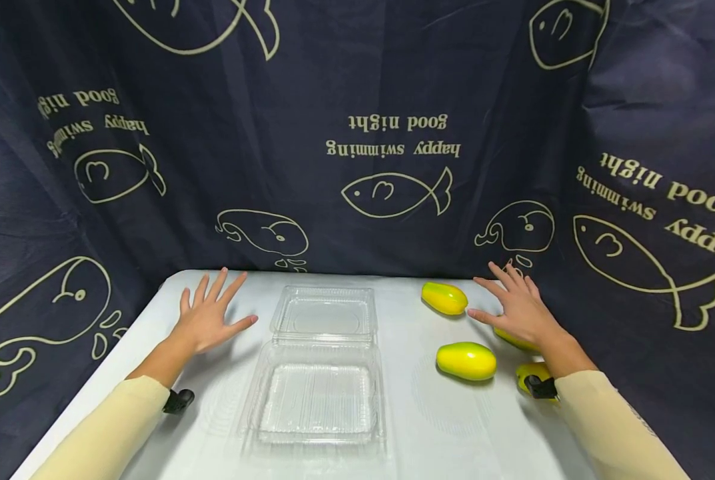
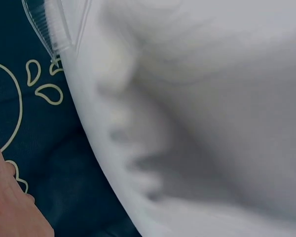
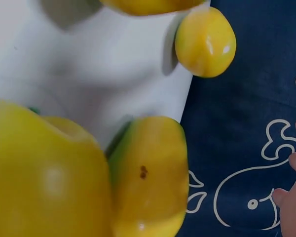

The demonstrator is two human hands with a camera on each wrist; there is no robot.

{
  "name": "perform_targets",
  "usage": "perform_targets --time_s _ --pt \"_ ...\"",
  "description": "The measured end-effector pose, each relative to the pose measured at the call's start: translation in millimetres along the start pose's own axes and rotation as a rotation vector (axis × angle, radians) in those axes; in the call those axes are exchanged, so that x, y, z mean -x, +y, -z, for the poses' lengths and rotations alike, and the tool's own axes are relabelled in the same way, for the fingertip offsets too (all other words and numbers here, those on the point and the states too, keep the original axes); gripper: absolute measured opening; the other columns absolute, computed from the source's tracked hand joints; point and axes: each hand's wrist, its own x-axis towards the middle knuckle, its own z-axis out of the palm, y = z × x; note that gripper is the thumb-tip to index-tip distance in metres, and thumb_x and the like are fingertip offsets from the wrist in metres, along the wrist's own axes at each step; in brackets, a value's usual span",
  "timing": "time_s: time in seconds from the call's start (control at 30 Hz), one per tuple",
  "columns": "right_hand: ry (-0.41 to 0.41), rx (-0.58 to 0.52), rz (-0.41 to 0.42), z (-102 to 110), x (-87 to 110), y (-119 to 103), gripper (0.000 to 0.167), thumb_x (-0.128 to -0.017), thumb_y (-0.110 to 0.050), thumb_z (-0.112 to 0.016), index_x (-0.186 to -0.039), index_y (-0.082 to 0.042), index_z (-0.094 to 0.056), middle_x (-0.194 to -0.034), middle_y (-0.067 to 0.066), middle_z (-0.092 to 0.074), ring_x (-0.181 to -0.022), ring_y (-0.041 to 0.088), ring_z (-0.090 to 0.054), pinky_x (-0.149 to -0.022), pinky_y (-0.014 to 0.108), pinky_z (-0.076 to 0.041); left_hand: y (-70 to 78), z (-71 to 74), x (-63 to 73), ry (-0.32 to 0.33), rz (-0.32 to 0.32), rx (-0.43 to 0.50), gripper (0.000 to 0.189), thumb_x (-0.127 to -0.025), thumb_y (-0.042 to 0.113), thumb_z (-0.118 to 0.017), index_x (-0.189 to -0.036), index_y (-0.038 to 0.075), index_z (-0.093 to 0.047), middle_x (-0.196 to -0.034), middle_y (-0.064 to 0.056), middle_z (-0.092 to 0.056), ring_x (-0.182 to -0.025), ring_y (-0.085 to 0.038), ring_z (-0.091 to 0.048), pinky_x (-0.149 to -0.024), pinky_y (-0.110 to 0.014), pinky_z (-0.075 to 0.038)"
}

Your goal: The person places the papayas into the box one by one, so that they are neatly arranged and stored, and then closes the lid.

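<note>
My left hand (image 1: 208, 320) is held with fingers spread over the left side of the table, holding nothing. To its right lies a clear plastic clamshell box, unfolded, its lid (image 1: 324, 291) at the back and its ribbed base (image 1: 316, 437) in front. My right hand (image 1: 522, 308), fingers also spread and without anything in it, hovers over the right side. Beneath it a yellow-green papaya (image 1: 516, 339) is partly hidden. Another papaya (image 1: 537, 380) shows under the wrist. Two more, a back papaya (image 1: 444, 298) and a front papaya (image 1: 466, 361), lie left of this hand.
The white table (image 1: 408, 413) ends at a dark blue curtain (image 1: 393, 240) printed with fish and whales, which surrounds its back and sides. A black wrist strap (image 1: 178, 401) sits on the left arm, and a similar strap (image 1: 540, 387) on the right.
</note>
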Motion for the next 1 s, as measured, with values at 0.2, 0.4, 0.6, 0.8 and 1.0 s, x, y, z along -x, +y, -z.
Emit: perform_targets --time_s 0.2,0.4,0.6,0.8,1.0 --pt "0.045 -0.032 0.036 -6 8.5 -7 0.077 -0.091 -0.063 -0.065 -0.152 -0.02 -0.05 -0.169 0.017 -0.022 -0.155 0.048 -0.012 -0.118 0.076 -0.011 3.5 -3.7 8.0 0.025 -0.006 0.049 0.094 -0.091 0.074 -0.055 -0.165 0.033 -0.016 -0.173 -0.015 -0.008 -0.152 -0.056 -0.01 -0.115 -0.08 -0.005" --pt "0.078 -0.097 0.06 -14 17.1 -13 0.074 -0.09 -0.058 -0.07 -0.15 -0.019 -0.052 -0.168 0.015 -0.025 -0.156 0.045 -0.015 -0.118 0.073 -0.017 8.9 -6.9 16.7 0.06 -0.009 0.118 0.089 -0.092 0.066 -0.06 -0.164 0.03 -0.022 -0.171 -0.018 -0.012 -0.151 -0.058 -0.013 -0.114 -0.08 -0.01" --pt "0.097 -0.155 0.057 -21 26.7 -19 0.071 -0.09 -0.053 -0.072 -0.148 -0.016 -0.054 -0.167 0.016 -0.028 -0.154 0.044 -0.019 -0.113 0.079 -0.02 14.3 -12.0 26.5 0.094 -0.015 0.18 0.086 -0.093 0.059 -0.064 -0.163 0.028 -0.026 -0.169 -0.022 -0.018 -0.149 -0.059 -0.017 -0.111 -0.08 -0.017" --pt "0.117 -0.209 0.032 -25 34.3 -24 0.067 -0.09 -0.048 -0.073 -0.146 -0.015 -0.055 -0.165 0.015 -0.031 -0.151 0.045 -0.025 -0.11 0.08 -0.026 20.1 -13.3 34.9 0.103 0.003 0.259 0.083 -0.094 0.054 -0.065 -0.163 0.026 -0.028 -0.168 -0.024 -0.019 -0.148 -0.059 -0.02 -0.106 -0.082 -0.022" --pt "0.103 -0.299 -0.024 -31 42.1 -34 0.066 -0.092 -0.047 -0.071 -0.148 -0.017 -0.054 -0.166 0.011 -0.031 -0.151 0.043 -0.027 -0.109 0.079 -0.03 26.2 -15.3 44.0 0.127 0.005 0.361 0.08 -0.095 0.047 -0.069 -0.161 0.02 -0.033 -0.164 -0.028 -0.026 -0.146 -0.058 -0.024 -0.108 -0.079 -0.026"
